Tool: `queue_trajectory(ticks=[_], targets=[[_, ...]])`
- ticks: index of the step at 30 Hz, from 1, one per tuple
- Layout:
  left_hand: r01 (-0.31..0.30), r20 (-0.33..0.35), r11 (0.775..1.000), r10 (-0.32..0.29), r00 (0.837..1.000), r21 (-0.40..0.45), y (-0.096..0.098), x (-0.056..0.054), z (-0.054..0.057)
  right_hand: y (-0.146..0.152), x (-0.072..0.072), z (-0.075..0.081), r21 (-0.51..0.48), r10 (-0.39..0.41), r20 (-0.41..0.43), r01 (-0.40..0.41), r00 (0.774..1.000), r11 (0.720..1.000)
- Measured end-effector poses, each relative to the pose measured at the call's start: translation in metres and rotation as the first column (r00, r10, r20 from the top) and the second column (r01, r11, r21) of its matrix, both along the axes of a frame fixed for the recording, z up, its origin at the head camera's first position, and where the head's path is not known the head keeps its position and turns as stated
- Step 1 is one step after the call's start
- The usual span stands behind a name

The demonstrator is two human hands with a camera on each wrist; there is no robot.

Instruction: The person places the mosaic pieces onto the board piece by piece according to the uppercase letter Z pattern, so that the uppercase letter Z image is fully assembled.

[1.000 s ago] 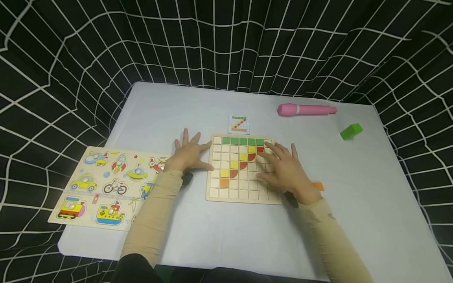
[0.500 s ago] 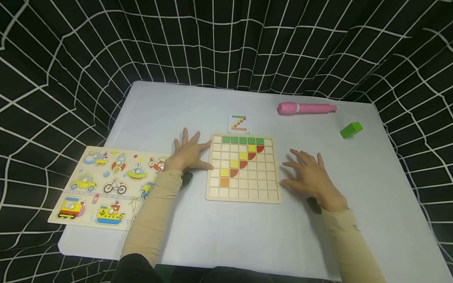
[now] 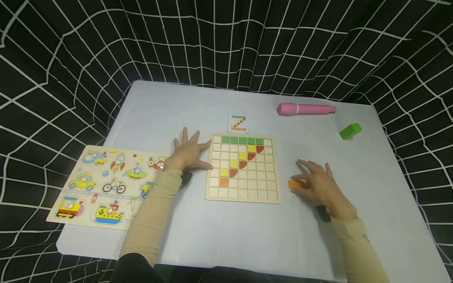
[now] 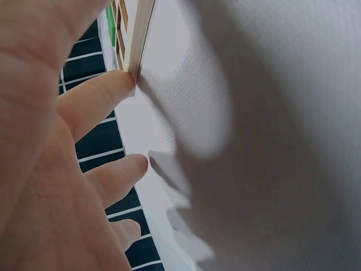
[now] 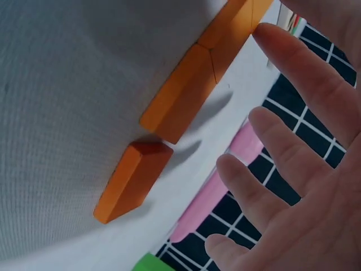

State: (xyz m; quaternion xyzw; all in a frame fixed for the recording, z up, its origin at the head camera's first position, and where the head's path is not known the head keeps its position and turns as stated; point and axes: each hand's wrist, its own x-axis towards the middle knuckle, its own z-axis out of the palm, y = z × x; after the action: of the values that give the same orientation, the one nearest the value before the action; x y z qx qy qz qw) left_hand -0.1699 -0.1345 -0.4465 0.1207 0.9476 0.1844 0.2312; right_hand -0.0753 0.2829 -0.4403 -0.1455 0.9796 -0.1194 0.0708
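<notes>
A wooden grid board (image 3: 262, 173) lies on the table, holding green squares (image 3: 244, 140), yellow squares (image 3: 234, 164), red quarter-round pieces (image 3: 242, 164) and one orange square (image 3: 224, 182). My left hand (image 3: 187, 153) spreads its fingers at the board's left edge, thumb and index finger touching it. Right of the board, my right hand (image 3: 320, 188) has thumb and index finger on either side of an orange block (image 3: 293, 184). The right wrist view shows the index finger touching the orange row, with another orange block (image 5: 132, 183) standing apart; the thumb tip is hidden there.
A small pattern card (image 3: 238, 124) lies behind the board. A picture puzzle board (image 3: 106, 184) is at the left, partly under the left forearm. A pink microphone-shaped object (image 3: 306, 109) and a green block (image 3: 350, 131) lie at the back right.
My right hand has moved from above the board to the right and down to the orange blocks, its thumb and index finger closing on one. My left hand stays at the board's edge.
</notes>
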Motion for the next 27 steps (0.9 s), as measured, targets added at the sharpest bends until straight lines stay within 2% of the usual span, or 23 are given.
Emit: queue_trajectory(ticks=[7,12,16,23,27], targets=[[-0.003,-0.004,1.000,0.003,1.000,-0.002,0.000,0.001,0.000,0.000,-0.001,-0.001,-0.021,0.016,0.022,-0.015,1.000,1.000],[-0.004,-0.005,1.000,0.004,1.000,0.001,0.000,0.001,0.001,-0.007,-0.002,0.001,-0.062,0.046,-0.074,-0.051,0.996,0.997],[-0.005,-0.006,1.000,0.005,1.000,-0.004,-0.001,0.000,0.000,-0.020,-0.007,0.006,-0.075,0.086,-0.130,-0.096,0.988,0.993],[-0.004,-0.006,1.000,0.004,1.000,-0.008,0.000,0.000,-0.001,-0.051,-0.017,0.006,-0.045,0.172,-0.155,-0.181,0.973,0.982],[-0.006,-0.007,1.000,0.006,1.000,-0.010,0.000,0.000,-0.001,-0.072,-0.022,0.005,-0.047,0.213,-0.136,-0.221,0.967,0.974]])
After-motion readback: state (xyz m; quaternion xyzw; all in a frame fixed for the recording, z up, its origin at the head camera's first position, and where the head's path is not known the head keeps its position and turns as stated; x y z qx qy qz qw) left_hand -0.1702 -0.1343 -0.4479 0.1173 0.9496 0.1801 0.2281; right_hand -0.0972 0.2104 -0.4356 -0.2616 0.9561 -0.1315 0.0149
